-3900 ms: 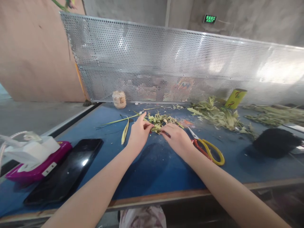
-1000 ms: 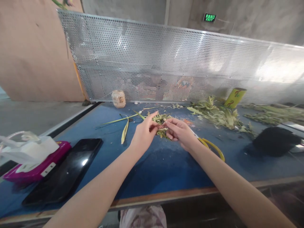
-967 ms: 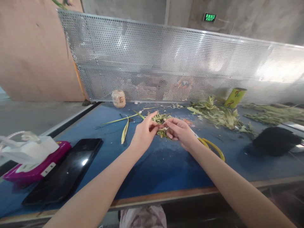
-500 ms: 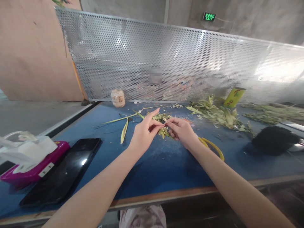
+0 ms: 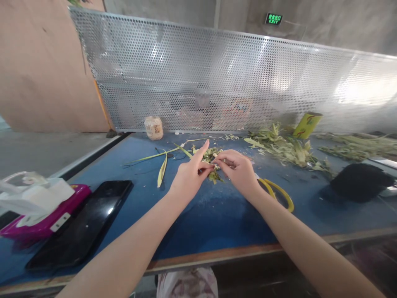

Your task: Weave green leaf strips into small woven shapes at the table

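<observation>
My left hand (image 5: 188, 179) and my right hand (image 5: 238, 171) meet fingertip to fingertip over the blue table (image 5: 204, 215). Between them they pinch a small sprig of green plant bits (image 5: 214, 175), lifted just above the table. The left index finger sticks up; thumb and other fingers are closed on the sprig. Behind the hands lies a little pile of the same cut plant scraps (image 5: 208, 154). Yellow-handled scissors (image 5: 277, 192) lie on the table just right of my right wrist, partly hidden by it.
A black phone (image 5: 83, 221) and a magenta box (image 5: 46, 215) with white tissue sit at the left. Long green leaves (image 5: 161, 165), a heap of stalks (image 5: 285, 149), a small jar (image 5: 154, 127), a yellow tube (image 5: 307, 125) and a black object (image 5: 359, 182) lie farther back before a perforated metal screen (image 5: 217, 78).
Both hands have lifted from the scrap pile and drawn slightly toward me, holding a small sprig between the fingertips. The right hand has come left, off the scissors.
</observation>
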The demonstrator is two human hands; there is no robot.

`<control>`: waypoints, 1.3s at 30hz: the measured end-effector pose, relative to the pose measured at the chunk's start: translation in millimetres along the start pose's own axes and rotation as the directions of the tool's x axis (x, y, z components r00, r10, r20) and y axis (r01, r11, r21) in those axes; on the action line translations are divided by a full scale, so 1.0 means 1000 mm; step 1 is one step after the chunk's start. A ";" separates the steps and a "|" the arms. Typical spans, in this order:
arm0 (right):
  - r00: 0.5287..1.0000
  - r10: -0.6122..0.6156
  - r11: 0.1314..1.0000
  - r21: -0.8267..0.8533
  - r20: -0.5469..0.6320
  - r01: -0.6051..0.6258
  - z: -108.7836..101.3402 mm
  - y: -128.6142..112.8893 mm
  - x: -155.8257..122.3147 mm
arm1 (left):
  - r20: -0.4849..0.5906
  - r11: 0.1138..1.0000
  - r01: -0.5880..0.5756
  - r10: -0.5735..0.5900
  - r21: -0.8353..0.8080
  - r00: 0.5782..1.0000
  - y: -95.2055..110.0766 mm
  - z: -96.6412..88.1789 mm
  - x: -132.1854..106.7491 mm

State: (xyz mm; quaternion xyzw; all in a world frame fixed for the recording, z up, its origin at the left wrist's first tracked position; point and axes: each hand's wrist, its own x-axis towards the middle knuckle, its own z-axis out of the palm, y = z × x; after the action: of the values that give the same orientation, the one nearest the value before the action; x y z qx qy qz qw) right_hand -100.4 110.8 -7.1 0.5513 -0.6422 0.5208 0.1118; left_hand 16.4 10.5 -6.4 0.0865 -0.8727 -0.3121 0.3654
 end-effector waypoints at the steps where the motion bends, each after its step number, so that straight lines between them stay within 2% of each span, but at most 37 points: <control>1: 1.000 -0.026 1.000 -0.007 0.003 0.026 0.000 0.000 0.000 | 0.008 1.000 -0.003 0.003 0.004 1.000 0.000 0.000 0.000; 6: 0.999 -0.041 0.998 0.041 0.011 0.041 -0.001 -0.003 0.001 | -0.011 0.999 0.020 -0.020 -0.043 1.000 0.003 0.001 -0.001; 8: 0.999 0.023 0.993 0.111 0.028 -0.026 -0.003 -0.004 0.001 | -0.049 0.994 0.038 -0.043 -0.100 0.998 0.005 0.000 -0.001; 11: 0.981 0.187 0.957 0.217 0.060 -0.195 -0.005 -0.005 0.001 | -0.112 0.987 0.047 -0.064 -0.154 0.992 0.008 -0.002 0.000; 13: 0.969 0.242 0.945 0.214 0.047 -0.246 -0.007 -0.006 0.002 | -0.147 0.986 0.053 -0.077 -0.160 0.986 0.009 -0.002 0.000; 15: 0.975 0.218 0.965 0.138 0.038 -0.221 -0.007 -0.007 0.002 | -0.171 0.981 0.064 -0.096 -0.183 0.981 0.008 -0.003 0.000; 18: 0.983 0.154 0.987 0.028 0.099 -0.158 -0.005 -0.008 0.002 | -0.186 0.964 0.078 -0.127 -0.253 0.974 0.005 -0.002 0.001; 21: 0.959 0.195 0.973 0.079 0.204 -0.215 -0.002 -0.007 0.001 | -0.191 0.960 0.071 -0.126 -0.271 0.973 0.002 -0.002 0.001; 24: 0.914 0.242 0.912 0.245 0.325 -0.328 0.002 -0.004 0.001 | -0.196 0.969 0.054 -0.104 -0.242 0.975 0.002 -0.002 0.001; 29: 0.801 0.351 0.678 0.459 0.486 -0.575 0.003 -0.003 -0.001 | -0.216 0.981 0.041 -0.083 -0.190 0.973 0.003 0.001 0.001; 31: 0.782 0.366 0.624 0.490 0.505 -0.609 0.003 -0.004 -0.001 | -0.220 0.981 0.039 -0.081 -0.188 0.972 0.003 0.001 0.001; 33: 0.803 0.386 0.680 0.448 0.453 -0.580 0.003 -0.005 -0.001 | -0.221 0.981 0.044 -0.086 -0.188 0.971 0.003 0.001 0.001; 35: 0.877 0.363 0.812 0.355 0.315 -0.463 0.003 -0.005 -0.001 | -0.220 0.981 0.055 -0.096 -0.187 0.971 0.004 0.001 0.000; 37: 0.960 0.234 0.936 0.230 0.154 -0.265 0.002 -0.006 0.000 | -0.215 0.977 0.068 -0.112 -0.201 0.970 0.005 0.000 0.000; 39: 0.997 0.059 0.991 0.113 0.059 -0.065 0.000 -0.007 -0.001 | -0.203 0.969 0.085 -0.133 -0.232 0.970 0.006 0.000 0.000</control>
State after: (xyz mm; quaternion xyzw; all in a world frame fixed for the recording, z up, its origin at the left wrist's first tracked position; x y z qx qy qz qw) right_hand -94.5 111.8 -4.0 0.5508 -0.6308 0.5446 0.0457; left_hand 16.5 15.0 -2.8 0.1269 -0.7812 -0.4158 0.4481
